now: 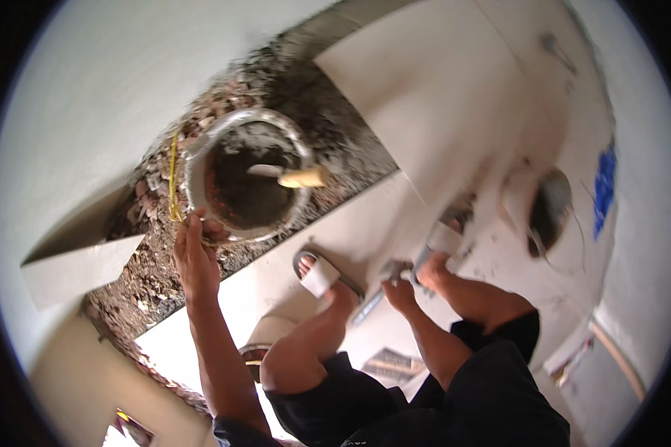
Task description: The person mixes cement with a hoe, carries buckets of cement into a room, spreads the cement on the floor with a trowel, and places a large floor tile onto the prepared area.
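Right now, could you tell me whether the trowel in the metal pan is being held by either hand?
No, the trowel lies alone in the metal pan; the left hand only grips the pan's rim.

A large pale tile (440, 97) lies in the upper middle of the frame. A blue patch (605, 186) marks the floor at right. A grey sandal (319, 274) sits centre, and a pale pipe (619, 357) runs lower right.

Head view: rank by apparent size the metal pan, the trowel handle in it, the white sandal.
1. Metal pan, by far the largest; the left hand grips its rim.
2. White sandal.
3. Trowel handle, smallest, though close to the sandal; different distances from the camera make that pair unsure.
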### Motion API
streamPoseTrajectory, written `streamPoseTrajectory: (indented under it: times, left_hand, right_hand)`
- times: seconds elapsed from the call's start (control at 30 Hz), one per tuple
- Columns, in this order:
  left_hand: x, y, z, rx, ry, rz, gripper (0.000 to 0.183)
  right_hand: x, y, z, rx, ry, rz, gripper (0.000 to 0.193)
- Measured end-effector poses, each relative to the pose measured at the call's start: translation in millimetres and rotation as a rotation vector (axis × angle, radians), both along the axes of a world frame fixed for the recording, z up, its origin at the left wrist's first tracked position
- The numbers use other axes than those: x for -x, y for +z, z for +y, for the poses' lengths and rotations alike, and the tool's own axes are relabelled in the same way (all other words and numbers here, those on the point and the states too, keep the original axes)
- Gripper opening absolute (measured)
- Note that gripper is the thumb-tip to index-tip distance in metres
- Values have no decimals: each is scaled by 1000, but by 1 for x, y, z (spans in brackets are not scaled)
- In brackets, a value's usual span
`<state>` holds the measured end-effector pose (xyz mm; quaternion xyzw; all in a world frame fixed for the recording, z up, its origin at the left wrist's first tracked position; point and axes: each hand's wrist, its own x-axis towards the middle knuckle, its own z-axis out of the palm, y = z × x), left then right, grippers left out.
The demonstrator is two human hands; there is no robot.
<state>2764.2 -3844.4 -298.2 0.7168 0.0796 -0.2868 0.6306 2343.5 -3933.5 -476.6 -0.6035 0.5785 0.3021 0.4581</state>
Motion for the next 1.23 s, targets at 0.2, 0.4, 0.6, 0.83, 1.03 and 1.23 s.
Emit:
streamPoseTrajectory:
  times: [0.2, 0.4, 0.6, 0.83, 1.03, 1.23]
  left_hand:
    - [4, 2, -41, -12, 122, 192, 34]
    - [77, 33, -88, -309, 177, 105, 55]
    - [198, 132, -132, -298, -42, 155, 62]
    - [368, 177, -153, -366, -322, 448, 46]
    - [496, 124, -163, -416, -445, 567, 38]
    - [559, 73, -171, -223, -960, 571, 45]
  right_hand:
    - [-47, 250, -41, -12, -916, -532, 17]
    - [45, 411, -58, -105, -1188, -538, 13]
    - [171, 411, -63, 142, -1422, -266, 23]
    - [207, 430, -66, 233, -1703, -223, 21]
    - [203, 447, -46, 230, -1702, -267, 10]
    - [220, 443, -16, 202, -1682, -360, 18]
